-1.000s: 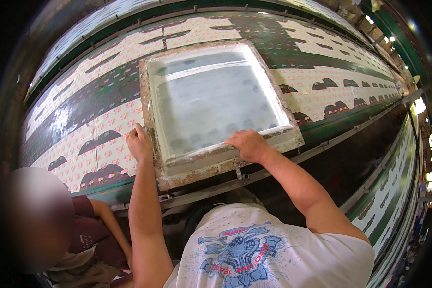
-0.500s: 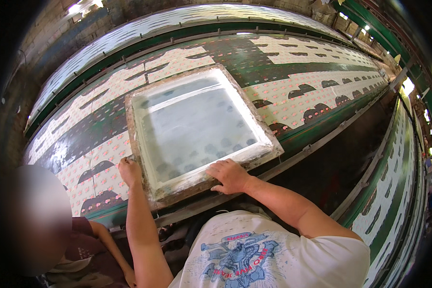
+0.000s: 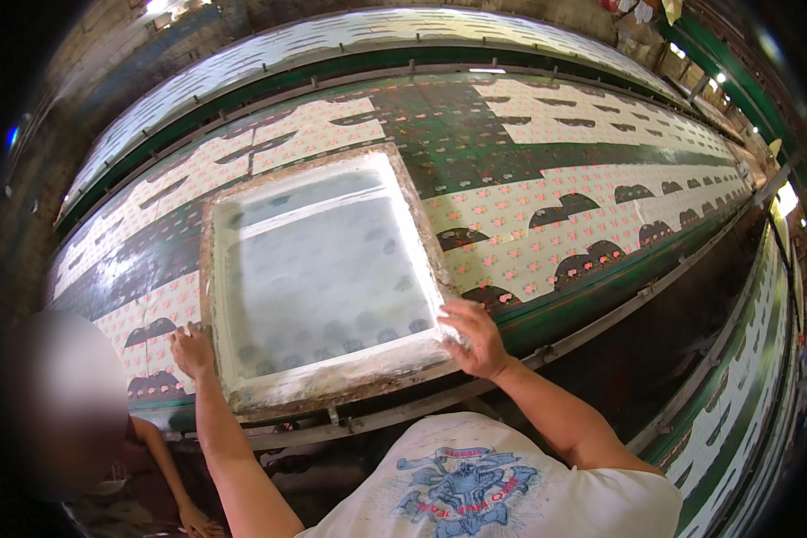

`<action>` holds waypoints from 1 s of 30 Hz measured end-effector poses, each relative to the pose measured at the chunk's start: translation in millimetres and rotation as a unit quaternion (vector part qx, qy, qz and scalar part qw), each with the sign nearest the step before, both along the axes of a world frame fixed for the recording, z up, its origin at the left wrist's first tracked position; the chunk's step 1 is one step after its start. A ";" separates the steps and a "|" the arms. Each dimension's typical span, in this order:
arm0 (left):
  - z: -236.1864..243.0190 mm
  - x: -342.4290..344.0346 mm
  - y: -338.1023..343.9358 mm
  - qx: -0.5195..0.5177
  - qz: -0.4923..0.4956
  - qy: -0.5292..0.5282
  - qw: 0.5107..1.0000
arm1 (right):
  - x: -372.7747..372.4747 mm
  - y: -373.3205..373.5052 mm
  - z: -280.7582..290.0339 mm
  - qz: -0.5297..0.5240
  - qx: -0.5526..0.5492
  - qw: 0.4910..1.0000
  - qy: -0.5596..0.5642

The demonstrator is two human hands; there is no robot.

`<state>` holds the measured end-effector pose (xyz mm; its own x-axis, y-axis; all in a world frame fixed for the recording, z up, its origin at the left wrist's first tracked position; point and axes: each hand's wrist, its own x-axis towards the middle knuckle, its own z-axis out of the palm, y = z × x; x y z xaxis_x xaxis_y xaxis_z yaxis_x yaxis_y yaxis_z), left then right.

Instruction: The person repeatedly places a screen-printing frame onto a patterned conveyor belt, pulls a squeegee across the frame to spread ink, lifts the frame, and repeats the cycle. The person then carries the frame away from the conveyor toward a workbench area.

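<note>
A square printing screen (image 3: 316, 287), with a stained frame and pale, cloudy mesh, lies on the long green table (image 3: 426, 134). Cream floral pieces (image 3: 498, 260) with dark curved shapes cover the table in rows around it. My left hand (image 3: 191, 345) has its fingers curled at the frame's left edge, toward the near end; exactly what the fingertips grip is small. My right hand (image 3: 473, 339) holds the frame's near right corner, fingers bent over it.
A metal rail (image 3: 565, 345) runs along the table's near edge, above a dark gap. Further long tables (image 3: 269, 34) stand beyond and at right (image 3: 726, 403). A co-worker's arm and hand (image 3: 197, 520) are low at left, beside my forearm. Lamps hang at upper right.
My right hand has moved from the frame's near edge to its right corner. The screen and both hands sit farther left and lower in view, largely as the camera's view shifted.
</note>
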<state>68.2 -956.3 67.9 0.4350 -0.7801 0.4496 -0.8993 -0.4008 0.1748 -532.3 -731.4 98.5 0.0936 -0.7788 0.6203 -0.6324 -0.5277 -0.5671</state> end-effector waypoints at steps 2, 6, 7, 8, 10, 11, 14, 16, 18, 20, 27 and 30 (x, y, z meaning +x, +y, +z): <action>3.7 -24.0 -4.6 -0.009 -0.012 -0.063 0.998 | -33.9 -18.2 -10.6 -0.035 0.025 0.999 0.001; -5.6 -20.9 -13.0 -0.008 -0.026 -0.096 0.995 | -69.5 -49.2 -47.2 -0.043 0.118 0.990 -0.069; -6.7 -21.1 -15.6 -0.003 -0.034 -0.083 0.996 | -72.4 -56.9 -53.4 -0.044 0.131 0.986 -0.095; -9.4 -15.6 -16.4 -0.020 -0.047 -0.076 0.996 | -70.9 -63.6 -56.6 -0.039 0.171 0.975 -0.137; -14.8 -31.2 -26.0 -0.006 -0.031 -0.019 0.999 | -78.6 -79.2 -69.4 -0.064 0.167 0.972 -0.151; -12.1 -34.7 -29.6 0.002 -0.021 0.009 1.000 | -79.1 -86.6 -74.1 -0.075 0.165 0.971 -0.158; -8.1 -17.9 -42.9 0.066 -0.048 0.099 0.992 | -68.4 -101.3 -86.1 -0.103 0.169 0.964 -0.180; -20.4 6.1 -45.2 0.031 -0.077 0.114 0.990 | -57.8 -108.3 -88.6 -0.106 0.163 0.960 -0.202; -32.8 12.7 -53.1 0.008 -0.065 0.168 0.984 | -55.0 -110.5 -98.3 -0.117 0.169 0.949 -0.239; -44.4 27.0 -63.3 0.015 -0.063 0.260 0.963 | -53.1 -111.0 -108.6 -0.131 0.187 0.927 -0.296; -67.7 52.4 -80.8 0.012 -0.055 0.395 0.917 | -57.5 -114.5 -105.0 -0.133 0.226 0.829 -0.494; -64.5 48.1 -80.0 0.010 -0.064 0.404 0.912 | -60.9 -109.2 -80.4 -0.038 0.249 0.771 -0.585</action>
<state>116.3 -1036.3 3.4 0.5225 -0.8526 0.0067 -0.5194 -0.3120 0.7955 -593.2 -840.7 18.1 -0.3607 -0.9233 -0.1316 0.4465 -0.0471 -0.8936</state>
